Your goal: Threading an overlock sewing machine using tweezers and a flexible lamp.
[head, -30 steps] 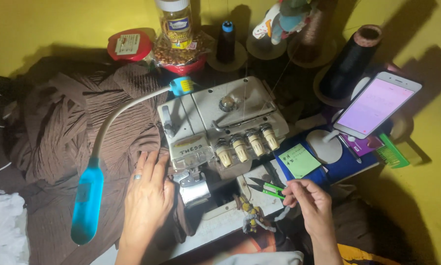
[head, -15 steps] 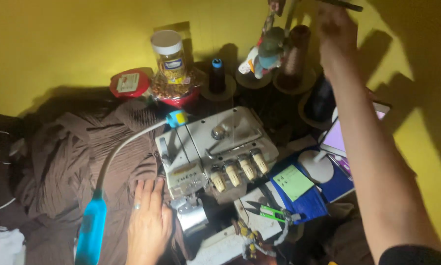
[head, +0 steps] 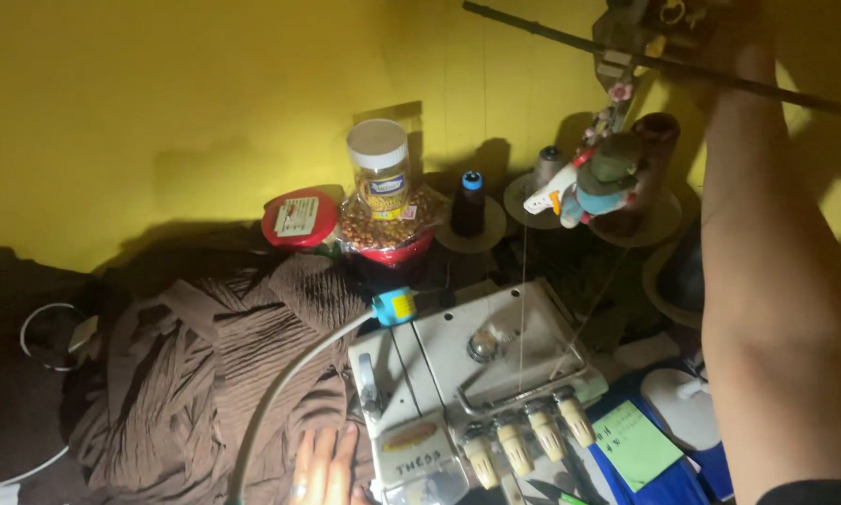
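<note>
Fabric [head: 224,374], brown and pleated, lies bunched over the left half of the bench, and the left hand [head: 322,468] rests on it at the bench's near edge, just left of the sewing machine [head: 467,383]. Only the fingers [head: 331,454] show, laid flat and together, gripping nothing; one wears a ring. The right arm [head: 776,309] rises along the right side of the view to the thread rack [head: 645,42] high above the bench's back right corner. The right hand is up at the rack's dark rod, at the top edge of the view, and whether its fingers are open or closed cannot be told.

The white sewing machine stands at the middle of the near edge, with a row of cream dials along its front and thin threads running up from it towards the rack. A white bendy lamp neck [head: 289,393] with a blue collar curves across the fabric to the machine's back left corner. Along the back edge, against the yellow wall, stand a red-lidded tin [head: 299,217], a white-capped jar [head: 380,173] on a bag of nuts, a dark thread spool [head: 469,204], and a small toy figure [head: 593,182]. A green sticky note [head: 635,444] lies on blue card just right of the machine.
</note>
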